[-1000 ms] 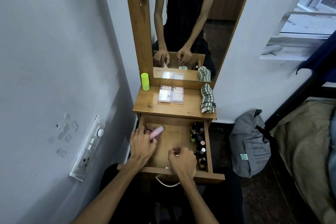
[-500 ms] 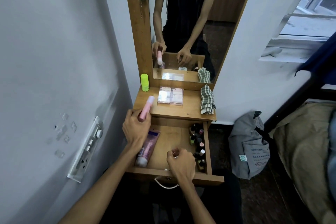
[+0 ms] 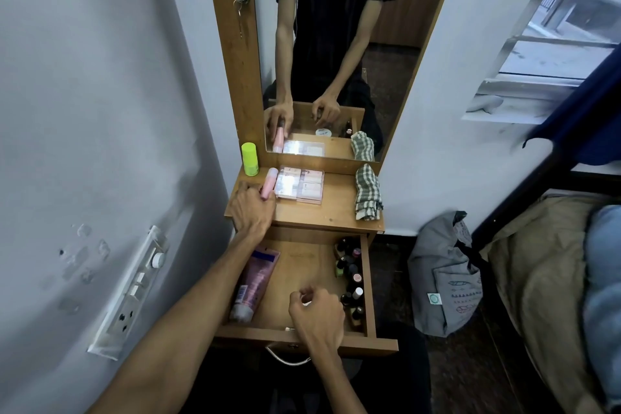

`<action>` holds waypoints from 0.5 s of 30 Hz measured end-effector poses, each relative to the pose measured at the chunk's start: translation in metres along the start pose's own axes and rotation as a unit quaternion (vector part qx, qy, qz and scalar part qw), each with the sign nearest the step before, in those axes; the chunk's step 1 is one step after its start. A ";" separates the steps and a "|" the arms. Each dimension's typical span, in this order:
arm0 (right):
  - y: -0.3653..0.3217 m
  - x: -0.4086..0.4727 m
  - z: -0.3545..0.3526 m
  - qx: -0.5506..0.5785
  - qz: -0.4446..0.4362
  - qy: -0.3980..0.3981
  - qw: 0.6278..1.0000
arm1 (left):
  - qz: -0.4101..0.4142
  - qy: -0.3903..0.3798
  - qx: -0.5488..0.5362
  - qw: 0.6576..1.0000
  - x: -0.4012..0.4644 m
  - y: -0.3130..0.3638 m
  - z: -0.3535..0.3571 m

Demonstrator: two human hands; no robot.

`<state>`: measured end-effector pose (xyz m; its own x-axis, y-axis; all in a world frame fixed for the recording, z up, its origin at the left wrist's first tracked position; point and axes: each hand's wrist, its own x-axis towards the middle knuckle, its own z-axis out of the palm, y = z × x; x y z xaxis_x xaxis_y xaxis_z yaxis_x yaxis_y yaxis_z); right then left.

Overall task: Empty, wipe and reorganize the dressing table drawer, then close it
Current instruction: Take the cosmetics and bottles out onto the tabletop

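The wooden drawer (image 3: 302,339) stands pulled open below the dressing table top (image 3: 332,215). My left hand (image 3: 250,208) rests on the table top, shut on a pink tube (image 3: 269,185) lying beside a clear makeup case (image 3: 299,185). A purple tube (image 3: 253,282) lies along the drawer's left side. Several nail polish bottles (image 3: 351,274) line its right side. My right hand (image 3: 317,316) hovers over the drawer's front, fingers curled around a small white thing that I cannot make out. A checked cloth (image 3: 367,193) lies at the table top's right.
A green bottle (image 3: 250,159) stands at the back left of the table top. The mirror (image 3: 339,44) rises behind it. A wall with a switch panel (image 3: 134,286) is close on the left. A grey bag (image 3: 443,276) and a bed are on the right.
My left hand lifted the pink tube out of the drawer and carried it up onto the table top beside the makeup case. The purple tube came into view. My right hand stayed put.
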<state>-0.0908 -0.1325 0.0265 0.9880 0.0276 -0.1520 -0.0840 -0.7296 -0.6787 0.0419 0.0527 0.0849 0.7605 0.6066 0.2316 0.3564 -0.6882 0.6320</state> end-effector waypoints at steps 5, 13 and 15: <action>0.001 0.000 0.000 -0.013 -0.002 0.014 1.000 | 0.011 -0.042 0.006 0.999 0.003 -0.007 0.004; -0.004 -0.003 -0.006 -0.019 -0.007 0.006 1.000 | 0.037 -0.067 -0.063 0.995 -0.017 -0.023 -0.011; -0.004 -0.004 -0.005 -0.019 -0.008 0.013 1.000 | 0.034 -0.043 -0.099 0.994 -0.030 -0.028 -0.019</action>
<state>-0.0936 -0.1331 0.0330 0.9923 0.0210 -0.1220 -0.0643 -0.7543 -0.6533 -0.0015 0.0616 0.0745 0.8252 0.5201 0.2205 0.1952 -0.6289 0.7526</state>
